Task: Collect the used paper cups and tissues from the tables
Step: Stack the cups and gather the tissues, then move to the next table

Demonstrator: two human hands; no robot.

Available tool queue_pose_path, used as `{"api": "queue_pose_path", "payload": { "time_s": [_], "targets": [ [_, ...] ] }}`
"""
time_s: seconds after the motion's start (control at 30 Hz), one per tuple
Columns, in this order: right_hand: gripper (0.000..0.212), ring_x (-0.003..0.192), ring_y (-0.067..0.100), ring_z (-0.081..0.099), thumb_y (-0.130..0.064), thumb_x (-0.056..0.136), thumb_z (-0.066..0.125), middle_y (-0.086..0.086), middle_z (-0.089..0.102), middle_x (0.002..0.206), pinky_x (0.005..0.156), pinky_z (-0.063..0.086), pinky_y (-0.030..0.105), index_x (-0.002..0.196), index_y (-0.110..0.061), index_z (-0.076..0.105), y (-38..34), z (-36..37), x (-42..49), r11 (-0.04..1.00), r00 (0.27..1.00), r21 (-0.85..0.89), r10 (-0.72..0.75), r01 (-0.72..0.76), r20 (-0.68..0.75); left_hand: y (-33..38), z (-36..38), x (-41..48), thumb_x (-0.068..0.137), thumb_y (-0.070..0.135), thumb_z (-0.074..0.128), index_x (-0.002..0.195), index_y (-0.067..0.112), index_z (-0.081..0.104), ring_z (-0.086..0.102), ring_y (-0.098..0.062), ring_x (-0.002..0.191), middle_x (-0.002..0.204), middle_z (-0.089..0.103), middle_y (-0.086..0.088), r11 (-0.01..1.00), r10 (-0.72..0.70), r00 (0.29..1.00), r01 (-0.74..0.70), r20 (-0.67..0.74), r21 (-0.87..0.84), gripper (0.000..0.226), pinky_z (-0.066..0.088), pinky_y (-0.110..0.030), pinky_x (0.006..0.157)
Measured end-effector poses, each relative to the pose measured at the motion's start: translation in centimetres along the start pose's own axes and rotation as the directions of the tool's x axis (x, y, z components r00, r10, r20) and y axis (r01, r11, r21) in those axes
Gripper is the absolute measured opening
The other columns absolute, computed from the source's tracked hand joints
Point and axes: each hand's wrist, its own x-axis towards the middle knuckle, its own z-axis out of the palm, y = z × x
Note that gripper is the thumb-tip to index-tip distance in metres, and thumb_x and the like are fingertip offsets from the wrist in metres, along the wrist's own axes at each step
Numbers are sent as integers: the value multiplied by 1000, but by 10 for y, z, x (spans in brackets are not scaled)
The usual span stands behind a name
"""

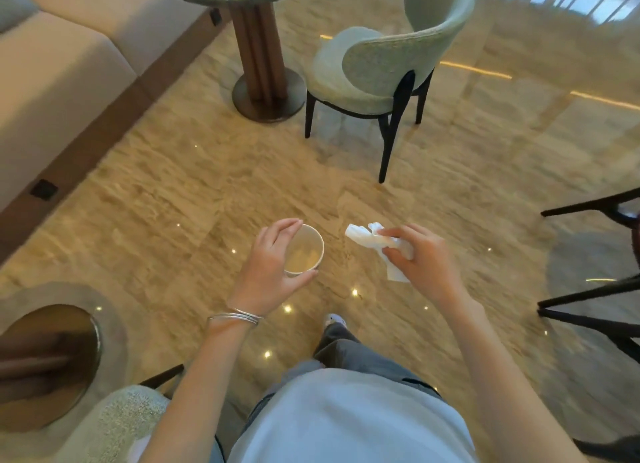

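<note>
Holding paper cup (304,250) in left hand (273,272) grip — right hand (424,258) grip pinching crumpled tissue (375,242).

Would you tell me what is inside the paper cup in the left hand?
The paper cup shows a tan inner wall and pale patches at the bottom; whether these are liquid or stain, I cannot tell. The left hand covers its left side.
</note>
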Motion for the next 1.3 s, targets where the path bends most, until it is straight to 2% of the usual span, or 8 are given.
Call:
{"api": "queue_pose_path", "payload": {
  "time_s": [0.1, 0.27, 0.37, 0.57, 0.77, 0.9, 1.0, 1.3],
  "targets": [
    [27, 78, 13, 58, -22, 80, 68, -9, 63, 97, 66, 47, 31, 106, -30, 65, -9, -7, 56, 997, 997, -18, -69, 69, 20, -12, -13, 38, 64, 28, 81, 131, 5, 47, 44, -20, 114, 129, 49, -6, 1000, -17, 997, 18, -70, 10, 78, 22, -14, 100],
    [25, 75, 9, 55, -24, 80, 68, -16, 59, 93, 63, 40, 25, 104, -31, 65, -22, 2, 114, 991, 991, -43, -124, 127, 54, -39, -21, 71, 65, 28, 81, 131, 6, 46, 44, -20, 115, 129, 48, -5, 997, -78, 994, 79, -80, 8, 78, 23, -16, 101],
    [25, 75, 11, 56, -24, 81, 67, -13, 61, 93, 62, 43, 28, 105, -31, 64, -26, 17, 139, 992, 989, -49, -115, 120, 97, -62, -23, 89, 66, 30, 80, 132, 7, 46, 43, -19, 116, 130, 48, -4, 993, -115, 991, 116, -60, 9, 78, 24, -17, 101],
    [25, 80, 12, 56, -25, 82, 65, -12, 62, 98, 63, 36, 24, 107, -32, 64, -48, 50, 208, 996, 989, -68, -53, 63, 136, -119, -50, 146, 64, 29, 81, 131, 5, 47, 43, -20, 116, 128, 49, -5, 991, -131, 991, 131, -24, 11, 79, 26, -21, 102],
    [26, 78, 10, 54, -26, 82, 65, -14, 59, 92, 60, 36, 22, 107, -33, 63, -93, 73, 299, 998, 997, -63, -16, 21, 78, -179, -109, 226, 64, 33, 80, 132, 8, 46, 44, -19, 116, 129, 48, -3, 996, -81, 997, 82, -16, 43, 79, 28, -24, 101],
    [28, 83, 10, 56, -25, 81, 67, -11, 62, 101, 70, 47, 29, 107, -33, 63, -127, 84, 364, 999, 1000, -41, -24, 25, 10, -212, -148, 280, 64, 31, 81, 132, 9, 46, 44, -17, 115, 129, 48, -2, 998, -14, 999, 15, -31, 57, 80, 28, -20, 100],
    [27, 84, 8, 56, -25, 80, 67, -12, 63, 102, 70, 47, 29, 106, -33, 63, -149, 94, 402, 999, 999, -21, -46, 46, -23, -233, -169, 313, 64, 30, 81, 131, 6, 46, 45, -19, 114, 129, 49, -5, 997, 19, 999, -16, -39, 76, 80, 26, -19, 101],
    [28, 86, 7, 57, -26, 81, 67, -12, 62, 105, 75, 51, 31, 107, -34, 61, -159, 125, 489, 998, 998, -56, -20, 24, 65, -284, -179, 386, 65, 31, 80, 133, 9, 44, 41, -15, 117, 131, 47, -1, 998, -52, 998, 53, -40, 36, 80, 27, -19, 100]
  ]
}}
